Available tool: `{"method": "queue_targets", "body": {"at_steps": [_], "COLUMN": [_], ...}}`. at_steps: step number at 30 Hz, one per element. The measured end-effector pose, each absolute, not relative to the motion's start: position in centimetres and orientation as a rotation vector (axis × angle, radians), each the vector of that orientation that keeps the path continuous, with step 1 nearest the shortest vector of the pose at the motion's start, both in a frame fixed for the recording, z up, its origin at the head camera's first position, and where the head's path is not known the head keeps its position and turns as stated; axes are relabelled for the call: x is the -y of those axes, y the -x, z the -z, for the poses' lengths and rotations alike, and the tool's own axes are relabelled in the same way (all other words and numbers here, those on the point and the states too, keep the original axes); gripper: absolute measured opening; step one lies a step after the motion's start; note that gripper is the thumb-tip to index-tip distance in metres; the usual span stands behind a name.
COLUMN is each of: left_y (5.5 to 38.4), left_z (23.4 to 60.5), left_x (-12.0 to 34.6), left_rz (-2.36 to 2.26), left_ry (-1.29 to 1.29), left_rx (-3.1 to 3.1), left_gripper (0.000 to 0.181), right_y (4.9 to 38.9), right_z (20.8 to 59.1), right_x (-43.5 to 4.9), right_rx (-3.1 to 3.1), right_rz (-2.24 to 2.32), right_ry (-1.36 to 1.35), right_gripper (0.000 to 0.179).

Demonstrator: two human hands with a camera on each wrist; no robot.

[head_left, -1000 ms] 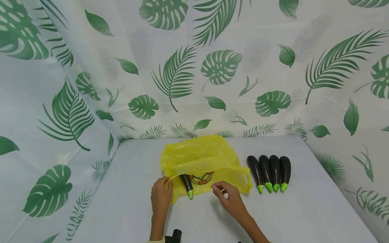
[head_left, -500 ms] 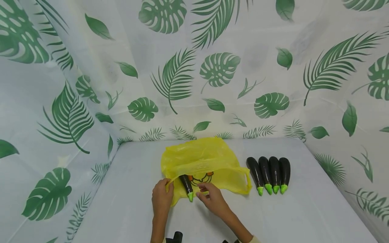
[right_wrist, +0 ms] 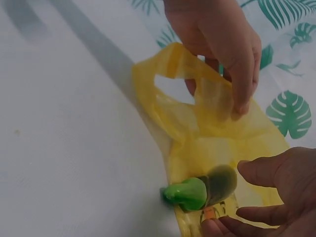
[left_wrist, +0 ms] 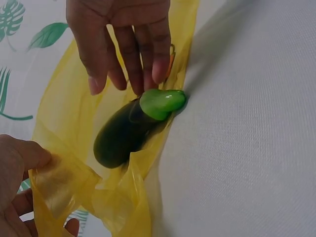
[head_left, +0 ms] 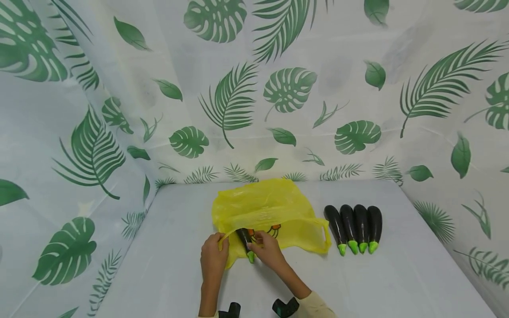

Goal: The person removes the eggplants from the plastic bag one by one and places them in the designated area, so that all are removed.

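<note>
A yellow plastic bag (head_left: 262,198) lies on the table with its opening toward me. One dark eggplant (head_left: 244,238) with a green stem end (left_wrist: 160,102) sits in the bag's mouth, its stem over the bag's front edge. My left hand (head_left: 214,258) pinches the bag's rim near the left handle, lifting it a little. My right hand (head_left: 268,251) is at the eggplant's right side, thumb and fingers spread around it. In the right wrist view the thumb of my right hand (right_wrist: 281,187) looks slightly apart from the eggplant; whether the fingertips touch it I cannot tell.
Several more eggplants (head_left: 354,227) lie side by side to the right of the bag, stems toward me. The white table (head_left: 377,282) is backed by a leaf-printed sheet (head_left: 294,132) along the back and sides.
My right hand has moved left from over the bag's front edge to the eggplant in its mouth. The left hand keeps its grip on the rim, and the bag has stayed in place.
</note>
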State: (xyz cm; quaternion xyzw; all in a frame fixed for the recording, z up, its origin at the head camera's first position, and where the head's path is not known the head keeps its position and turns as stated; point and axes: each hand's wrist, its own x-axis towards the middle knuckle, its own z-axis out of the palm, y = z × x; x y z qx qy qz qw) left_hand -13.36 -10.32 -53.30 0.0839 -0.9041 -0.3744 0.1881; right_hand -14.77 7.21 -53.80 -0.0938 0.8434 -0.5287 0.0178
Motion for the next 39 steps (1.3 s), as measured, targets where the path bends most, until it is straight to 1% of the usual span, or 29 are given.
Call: {"method": "queue_targets", "body": {"at_steps": [6,8,13,17,25,33,39], "left_y": [13.3,13.3,13.5,13.5,13.4,13.6,13.5], "left_z": [53.3,53.4,53.3,53.2,53.2,53.3,53.4], "left_x": [10.4,10.4,10.4,10.5,10.5,10.7,10.7], "left_rz": [1.047,1.039,1.021,1.026,1.030,1.030,1.028], "left_ry": [-0.221,-0.219,-0.215,-0.212,-0.209,-0.209,-0.210], "left_rx": [2.539,2.540,2.541,2.543,2.546,2.551,2.552], "left_gripper": [0.011,0.011,0.011,0.011,0.010,0.009,0.009], "right_y": [15.5,15.8,16.4,16.6,16.4,16.8,16.8], "right_z": [54.1,54.2,54.3,54.3,54.2,54.2,54.3], "right_x": [-6.5,-6.3,-5.7,-5.3,-4.4,-3.7,-3.3], "right_rx": [-2.675,-2.711,-2.801,-2.832,-2.879,-2.924,-2.921], "right_rz": [1.544,1.505,1.416,1.384,1.322,1.271,1.262], "right_ry": [0.292,0.304,0.332,0.336,0.292,0.219,0.177], "right_gripper": [0.057,0.055,0.037,0.031,0.037,0.031,0.033]}}
